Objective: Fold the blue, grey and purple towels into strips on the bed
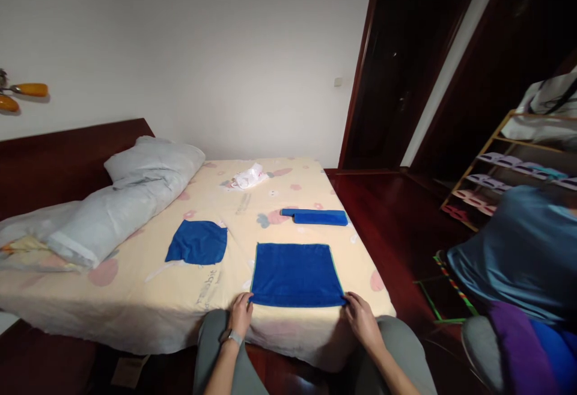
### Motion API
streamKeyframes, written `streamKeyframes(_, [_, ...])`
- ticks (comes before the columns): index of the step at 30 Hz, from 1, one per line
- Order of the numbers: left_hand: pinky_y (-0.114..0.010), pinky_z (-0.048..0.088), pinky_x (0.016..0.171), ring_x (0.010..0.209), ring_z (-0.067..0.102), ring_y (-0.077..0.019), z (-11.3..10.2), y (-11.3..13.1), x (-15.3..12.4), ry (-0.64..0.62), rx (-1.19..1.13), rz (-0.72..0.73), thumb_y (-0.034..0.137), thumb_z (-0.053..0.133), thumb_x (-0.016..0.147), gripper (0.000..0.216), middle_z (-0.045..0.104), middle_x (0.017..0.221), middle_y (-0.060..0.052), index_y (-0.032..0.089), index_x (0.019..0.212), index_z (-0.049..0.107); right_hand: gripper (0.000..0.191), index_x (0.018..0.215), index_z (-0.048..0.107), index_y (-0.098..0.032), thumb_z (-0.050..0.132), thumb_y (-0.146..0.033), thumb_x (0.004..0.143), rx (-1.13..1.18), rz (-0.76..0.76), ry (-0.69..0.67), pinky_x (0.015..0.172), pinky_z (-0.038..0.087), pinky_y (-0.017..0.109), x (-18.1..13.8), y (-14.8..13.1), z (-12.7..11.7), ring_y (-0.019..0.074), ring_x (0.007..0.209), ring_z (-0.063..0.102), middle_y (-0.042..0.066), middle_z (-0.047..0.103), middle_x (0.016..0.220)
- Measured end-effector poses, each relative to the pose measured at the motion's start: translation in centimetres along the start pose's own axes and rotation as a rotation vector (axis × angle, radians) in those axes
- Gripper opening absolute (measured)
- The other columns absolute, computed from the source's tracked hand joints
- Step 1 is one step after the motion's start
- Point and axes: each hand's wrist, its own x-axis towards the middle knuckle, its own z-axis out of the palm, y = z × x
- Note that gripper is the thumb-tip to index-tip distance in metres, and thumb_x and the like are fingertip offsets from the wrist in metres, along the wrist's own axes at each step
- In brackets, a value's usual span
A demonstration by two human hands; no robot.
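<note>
A blue towel (295, 273) lies flat and square on the bed near its front edge. My left hand (241, 314) pinches the towel's near left corner, and my right hand (360, 317) pinches its near right corner. A second blue cloth (197, 241) lies flat further left on the bed. A third blue cloth (315, 216), folded into a narrow strip, rests beyond the towel towards the bed's right edge.
The bed (135, 299) has a pale yellow patterned sheet, grey pillows (130, 193) at the left and a crumpled white bag (249, 177) at the far side. Dark wooden floor and a doorway (396, 70) lie right. A shoe rack (514, 172) and a blue-clad person (518, 251) are at far right.
</note>
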Motion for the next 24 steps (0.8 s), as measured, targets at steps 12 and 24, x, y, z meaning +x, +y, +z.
streamKeyframes(12, [-0.033, 0.058, 0.09, 0.101, 0.071, -0.0238, 0.1, -0.1, 0.5, 0.042, -0.153, -0.065, 0.004, 0.053, 0.077, 0.037, 0.076, 0.108, -0.006, 0.021, 0.106, 0.069, 0.045, 0.116, 0.067, -0.013, 0.041, -0.027, 0.081, 0.135, 0.093, -0.031, 0.104, 0.047, 0.045, 0.7, 0.7, 0.3, 0.0297, 0.112, 0.062, 0.015, 0.069, 0.117])
streamKeyframes(24, [-0.042, 0.053, 0.094, 0.101, 0.068, -0.0249, 0.5, -1.2, 0.9, 0.085, -0.23, -0.062, 0.031, 0.046, 0.088, 0.026, 0.074, 0.104, -0.007, 0.023, 0.102, 0.066, 0.043, 0.105, 0.071, -0.019, 0.048, -0.051, 0.087, 0.306, 0.125, 0.033, 0.098, 0.052, 0.043, 1.5, 1.2, 0.1, 0.0285, 0.106, 0.067, 0.014, 0.072, 0.112])
